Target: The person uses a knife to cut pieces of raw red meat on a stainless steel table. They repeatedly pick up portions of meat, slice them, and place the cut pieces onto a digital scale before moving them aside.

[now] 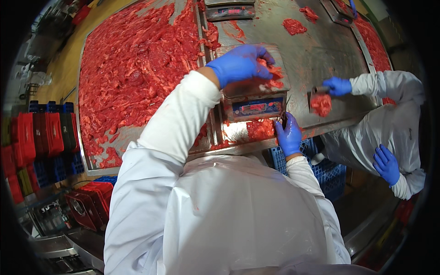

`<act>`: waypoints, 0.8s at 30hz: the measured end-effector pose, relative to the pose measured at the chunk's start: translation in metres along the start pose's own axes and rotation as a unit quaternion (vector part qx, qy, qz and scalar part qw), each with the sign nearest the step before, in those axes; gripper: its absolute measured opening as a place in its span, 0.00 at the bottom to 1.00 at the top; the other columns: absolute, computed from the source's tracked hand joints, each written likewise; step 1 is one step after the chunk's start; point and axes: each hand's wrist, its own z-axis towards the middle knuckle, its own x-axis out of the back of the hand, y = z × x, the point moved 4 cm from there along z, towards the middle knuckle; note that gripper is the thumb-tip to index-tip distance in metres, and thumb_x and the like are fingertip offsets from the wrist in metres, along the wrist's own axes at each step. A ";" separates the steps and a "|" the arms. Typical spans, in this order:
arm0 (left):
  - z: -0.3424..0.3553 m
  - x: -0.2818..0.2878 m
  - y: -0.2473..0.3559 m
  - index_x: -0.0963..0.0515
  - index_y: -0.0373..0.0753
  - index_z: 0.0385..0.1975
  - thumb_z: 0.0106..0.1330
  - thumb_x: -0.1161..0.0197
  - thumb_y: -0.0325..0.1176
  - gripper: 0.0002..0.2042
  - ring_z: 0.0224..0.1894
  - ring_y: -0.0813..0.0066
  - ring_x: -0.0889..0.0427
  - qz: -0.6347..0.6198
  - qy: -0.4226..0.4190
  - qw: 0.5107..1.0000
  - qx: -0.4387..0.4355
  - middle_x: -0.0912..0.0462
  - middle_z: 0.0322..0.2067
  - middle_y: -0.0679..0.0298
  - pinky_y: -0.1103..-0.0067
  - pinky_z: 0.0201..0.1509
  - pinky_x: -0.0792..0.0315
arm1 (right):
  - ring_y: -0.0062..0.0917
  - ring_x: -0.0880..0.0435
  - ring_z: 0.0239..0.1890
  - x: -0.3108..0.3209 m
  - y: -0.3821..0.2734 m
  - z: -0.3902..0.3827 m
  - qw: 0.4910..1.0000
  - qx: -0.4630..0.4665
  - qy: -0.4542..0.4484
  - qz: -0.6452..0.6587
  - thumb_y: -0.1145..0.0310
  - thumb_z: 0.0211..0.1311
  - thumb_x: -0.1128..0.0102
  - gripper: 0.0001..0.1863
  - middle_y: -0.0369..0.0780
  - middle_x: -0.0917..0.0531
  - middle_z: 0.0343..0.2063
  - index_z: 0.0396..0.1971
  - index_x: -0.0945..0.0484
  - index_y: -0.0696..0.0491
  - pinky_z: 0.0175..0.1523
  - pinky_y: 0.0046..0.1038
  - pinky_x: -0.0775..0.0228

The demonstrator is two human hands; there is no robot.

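Observation:
My left hand (pixel 240 64), in a blue glove, is over the weighing plate of a bench scale (pixel 256 98). Its fingers are closed on a clump of raw red meat (pixel 275 75), which hangs at or just above the plate; contact is unclear. Beside the scale's front right corner, my right hand (pixel 288 135), also blue-gloved, has its fingers curled around a small dark piece that I cannot make out. Left of that hand, another portion of meat (pixel 260 129) lies on shiny metal in front of the scale's display.
A large tray (pixel 85 133) of raw meat stands at left. On the right, a co-worker's gloved hand (pixel 338 85) grips a flat metal tool beside meat (pixel 321 105). A second scale (pixel 230 11) and loose meat pieces (pixel 294 26) are farther back. Red crates (pixel 54 133) stand far left.

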 end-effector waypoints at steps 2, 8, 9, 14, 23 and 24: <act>-0.006 0.040 -0.070 0.16 0.34 0.49 0.64 0.31 0.37 0.17 0.39 0.61 0.11 0.277 0.189 0.939 -0.072 0.11 0.38 0.54 0.70 0.47 0.19 | 0.48 0.15 0.52 0.000 -0.004 0.005 1.000 0.008 -0.010 0.002 0.56 0.62 0.28 0.31 0.53 0.15 0.50 0.60 0.23 0.60 0.59 0.43 0.24; -0.181 0.015 -0.161 0.15 0.34 0.49 0.59 0.25 0.46 0.24 0.45 0.56 0.12 0.303 -0.124 0.880 0.343 0.11 0.42 0.48 0.64 0.52 0.20 | 0.48 0.14 0.51 0.000 -0.001 -0.003 1.000 0.005 -0.010 -0.008 0.56 0.61 0.27 0.31 0.54 0.15 0.49 0.59 0.22 0.60 0.58 0.43 0.23; -0.211 -0.009 -0.170 0.16 0.33 0.49 0.58 0.23 0.45 0.25 0.49 0.53 0.14 0.362 -0.103 0.891 0.253 0.13 0.44 0.47 0.64 0.55 0.22 | 0.48 0.14 0.51 -0.003 0.001 -0.004 1.000 0.009 -0.006 -0.010 0.56 0.61 0.27 0.32 0.54 0.14 0.49 0.59 0.22 0.60 0.58 0.43 0.23; -0.240 -0.018 -0.170 0.17 0.36 0.42 0.59 0.32 0.27 0.11 0.39 0.62 0.12 0.203 -0.189 0.927 0.253 0.12 0.36 0.55 0.68 0.44 0.19 | 0.47 0.14 0.51 -0.005 -0.003 0.001 1.000 0.018 -0.008 -0.001 0.57 0.61 0.27 0.31 0.53 0.14 0.49 0.59 0.22 0.61 0.58 0.42 0.23; -0.052 0.002 0.002 0.18 0.36 0.50 0.65 0.29 0.27 0.14 0.50 0.75 0.18 -0.032 0.012 0.995 0.090 0.15 0.45 0.65 0.77 0.56 0.24 | 0.46 0.13 0.51 0.000 0.003 -0.005 1.000 -0.003 -0.002 0.017 0.58 0.60 0.26 0.31 0.51 0.14 0.50 0.58 0.22 0.61 0.58 0.41 0.22; -0.035 -0.005 -0.014 0.19 0.36 0.54 0.65 0.29 0.27 0.18 0.51 0.75 0.18 -0.010 0.025 0.998 0.058 0.15 0.47 0.64 0.76 0.58 0.24 | 0.46 0.13 0.50 -0.002 0.001 -0.002 0.999 0.001 -0.004 0.038 0.59 0.60 0.26 0.31 0.52 0.14 0.50 0.58 0.22 0.61 0.58 0.41 0.22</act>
